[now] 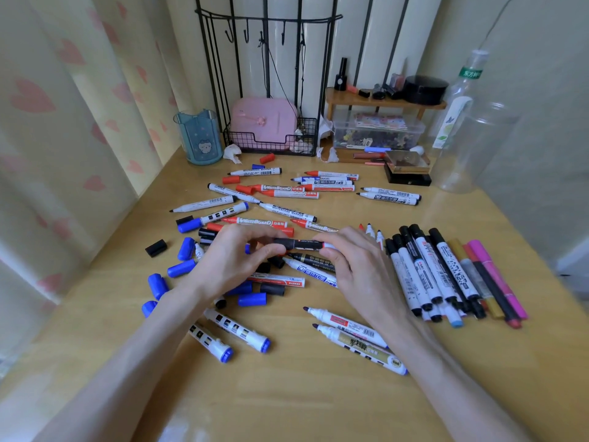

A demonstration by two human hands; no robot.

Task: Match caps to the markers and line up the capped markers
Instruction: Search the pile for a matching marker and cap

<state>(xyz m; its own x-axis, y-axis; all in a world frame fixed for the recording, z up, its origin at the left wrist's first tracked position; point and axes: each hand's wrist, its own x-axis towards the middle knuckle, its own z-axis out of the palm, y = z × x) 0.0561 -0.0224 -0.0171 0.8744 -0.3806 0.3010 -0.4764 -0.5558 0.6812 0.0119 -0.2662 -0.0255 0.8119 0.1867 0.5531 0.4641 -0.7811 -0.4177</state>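
While both hands sit close together over the middle of the wooden table (287, 393), the left hand (236, 260) curls its fingers round one end of a dark marker (299, 244). The right hand (357, 272) pinches the other end, so the marker is level just above the scattered pile of uncapped markers (287, 212). Is its cap fully seated? Cannot tell from here. Over on the right, the capped markers (424, 275) lie side by side in a row. Loose blue caps (181, 268) sit off to the left.
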